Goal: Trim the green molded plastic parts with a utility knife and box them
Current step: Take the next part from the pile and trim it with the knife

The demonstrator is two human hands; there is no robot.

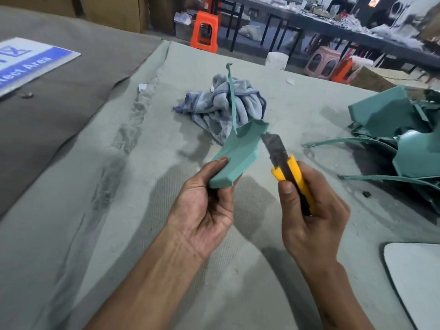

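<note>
One sign (pixel 28 65), seemingly "…lect Area".

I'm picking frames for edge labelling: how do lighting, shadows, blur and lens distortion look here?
Head view: light is soft and even, no glare; the left hand and right hand cast broad diffuse shadows on the grey felt table cover; the green molded part and yellow utility knife are fairly sharp, its blade dull; background stools are blurred; wide-angle distortion bends the table edges.
</note>
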